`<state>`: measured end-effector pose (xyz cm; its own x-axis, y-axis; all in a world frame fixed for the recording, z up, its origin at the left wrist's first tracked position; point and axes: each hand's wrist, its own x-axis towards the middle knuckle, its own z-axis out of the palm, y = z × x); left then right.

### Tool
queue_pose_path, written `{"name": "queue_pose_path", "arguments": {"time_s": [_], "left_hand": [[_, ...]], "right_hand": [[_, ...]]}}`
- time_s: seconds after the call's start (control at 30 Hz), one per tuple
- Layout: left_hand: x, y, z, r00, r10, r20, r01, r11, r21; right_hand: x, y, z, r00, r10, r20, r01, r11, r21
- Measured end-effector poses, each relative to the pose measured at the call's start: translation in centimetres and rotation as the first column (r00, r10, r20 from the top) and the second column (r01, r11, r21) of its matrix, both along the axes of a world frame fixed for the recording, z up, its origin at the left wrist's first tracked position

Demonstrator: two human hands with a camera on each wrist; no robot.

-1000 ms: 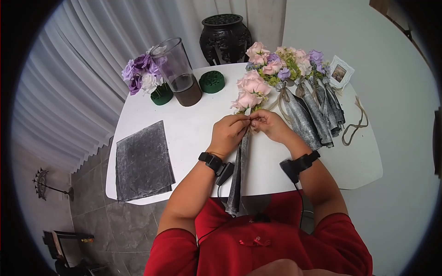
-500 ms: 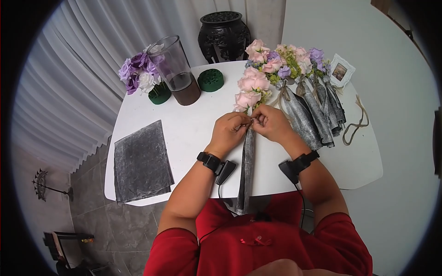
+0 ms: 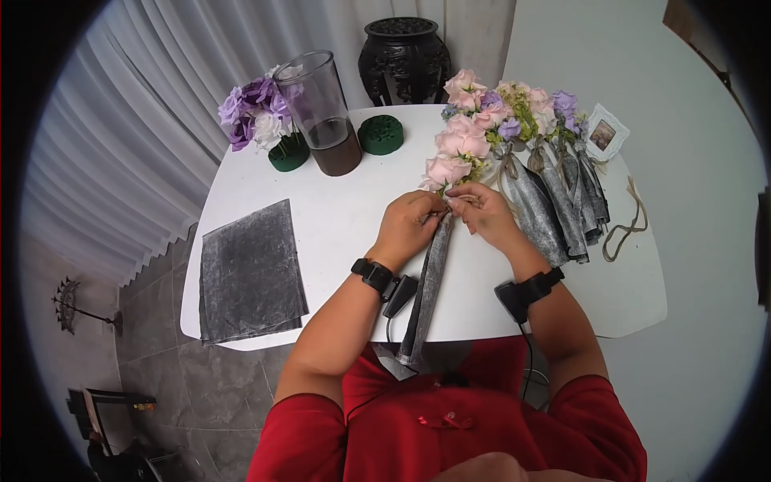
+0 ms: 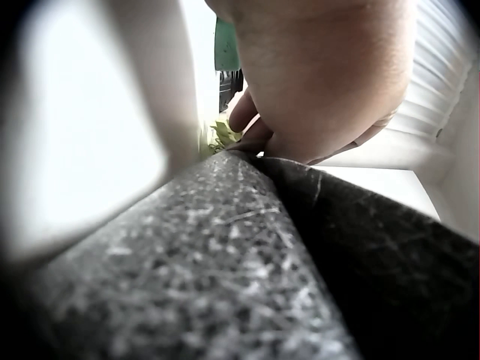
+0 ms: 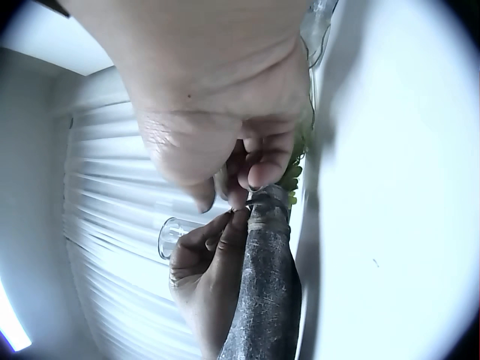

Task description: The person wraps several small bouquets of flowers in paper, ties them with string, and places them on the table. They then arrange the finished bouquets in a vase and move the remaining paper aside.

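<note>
A small bouquet of pink roses (image 3: pixel 462 136) lies on the table, its stems rolled in dark grey mottled paper (image 3: pixel 427 281). The paper tapers to a neck where twine (image 5: pixel 268 214) is wound round it. My left hand (image 3: pixel 408 226) pinches at this twine between thumb and forefinger, from the left of the neck. Opposite, my right hand (image 3: pixel 488 217) has its fingertips bent in at the same spot, with a thin strand between them. In the left wrist view the paper roll fills the foreground and hides much of the fingertip contact.
Several finished wrapped bouquets (image 3: pixel 538 205) lie at right, near a white picture frame (image 3: pixel 606 133) and loose twine (image 3: pixel 634 221). Grey paper sheets (image 3: pixel 250 273) lie at left. Behind them stand a glass vase (image 3: pixel 331 120), green foam (image 3: pixel 380 135) and purple and white flowers (image 3: pixel 257 112).
Both hands stay at the neck. The right hand's fingers have shifted and reach further over it. The paper's lower end swung right, then back left. The whole head view has shifted slightly.
</note>
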<state>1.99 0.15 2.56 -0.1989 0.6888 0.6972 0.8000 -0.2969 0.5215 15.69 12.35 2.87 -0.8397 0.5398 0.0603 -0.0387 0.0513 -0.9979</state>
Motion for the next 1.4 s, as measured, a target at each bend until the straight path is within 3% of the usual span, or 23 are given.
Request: {"name": "queue_pose_path", "arguments": {"time_s": [0.03,0.17,0.23,0.37,0.47,0.53,0.67,0.77,0.83,0.87,0.9,0.93,0.97,1.0,1.07,1.1,1.17,1.23,1.3,1.33,1.4], "left_hand": [[0.0,0.0,0.0,1.000,-0.006,0.014,0.006,1.000,0.000],[0.0,0.1,-0.1,0.998,0.063,0.025,-0.064,0.997,0.034],[0.1,-0.2,0.6,0.992,0.112,0.064,-0.111,0.994,-0.010],[-0.6,-0.6,0.6,0.964,0.248,0.096,-0.229,0.957,-0.178],[-1.0,-0.5,-0.1,0.952,0.283,0.115,-0.260,0.949,-0.180],[-1.3,-0.5,-0.1,0.944,0.317,0.093,-0.289,0.928,-0.234],[-1.4,-0.7,-0.2,0.941,0.317,0.118,-0.284,0.930,-0.232],[-1.7,-0.8,-0.5,0.943,0.316,0.104,-0.271,0.911,-0.310],[-1.7,-0.7,-1.0,0.930,0.264,0.255,-0.172,0.927,-0.332],[-2.1,-0.3,-1.8,0.945,0.134,0.300,-0.070,0.974,-0.217],[-1.9,0.1,-1.6,0.945,0.133,0.298,-0.070,0.974,-0.215],[-1.6,0.5,-1.6,0.832,-0.027,0.553,0.107,0.988,-0.113],[-1.5,0.8,-1.5,0.634,-0.190,0.749,0.250,0.968,0.034],[-1.4,1.0,-1.5,0.634,-0.191,0.749,0.253,0.967,0.033],[-1.3,1.0,-1.6,0.508,-0.189,0.840,0.346,0.938,0.002],[-1.2,1.0,-1.7,0.505,-0.185,0.843,0.344,0.939,0.000],[-0.8,1.3,-1.8,0.602,-0.069,0.795,0.299,0.943,-0.144],[-0.8,1.3,-1.6,0.559,-0.046,0.828,0.288,0.947,-0.141],[-1.0,1.3,-1.6,0.593,0.010,0.805,0.187,0.971,-0.149],[-0.9,1.2,-1.4,0.592,0.012,0.806,0.183,0.972,-0.149],[-0.8,0.9,-1.0,0.617,0.057,0.785,0.184,0.959,-0.215]], "right_hand": [[-0.2,0.1,-0.5,0.999,-0.045,-0.013,0.047,0.992,0.121],[0.0,0.7,-0.9,0.993,-0.097,0.062,0.085,0.981,0.177],[0.2,1.1,-1.2,0.980,-0.189,-0.066,0.194,0.814,0.547],[0.6,3.0,-1.7,0.972,-0.236,0.016,0.203,0.867,0.455],[0.8,3.4,-1.9,0.966,-0.254,0.051,0.200,0.858,0.473],[0.9,3.4,-1.7,0.977,-0.200,0.075,0.156,0.907,0.391],[0.9,3.8,-2.0,0.972,-0.219,0.081,0.156,0.867,0.473],[0.7,4.2,-2.7,0.969,-0.203,0.140,0.127,0.897,0.424],[0.7,4.1,-2.8,0.971,-0.199,0.135,0.124,0.895,0.428],[0.6,4.1,-2.9,0.971,-0.200,0.131,0.126,0.893,0.432],[0.5,3.7,-2.6,0.968,-0.204,0.147,0.125,0.898,0.423],[0.3,3.3,-2.4,0.964,-0.209,0.164,0.126,0.903,0.411],[0.2,3.1,-2.3,0.964,-0.212,0.164,0.129,0.903,0.410],[0.0,2.8,-2.1,0.964,-0.218,0.152,0.130,0.887,0.444],[0.0,2.5,-1.7,0.964,-0.224,0.146,0.130,0.871,0.474],[0.1,2.2,-1.3,0.964,-0.240,0.117,0.158,0.865,0.477],[0.0,1.6,-0.6,0.964,-0.249,0.089,0.179,0.860,0.478],[0.1,0.9,-0.2,0.975,-0.222,-0.022,0.203,0.844,0.496],[0.1,0.3,0.3,0.978,-0.186,-0.090,0.204,0.803,0.560],[0.1,0.0,0.5,0.977,-0.147,-0.157,0.213,0.757,0.617],[0.1,-0.4,0.7,0.976,-0.134,-0.169,0.211,0.762,0.612]]}}
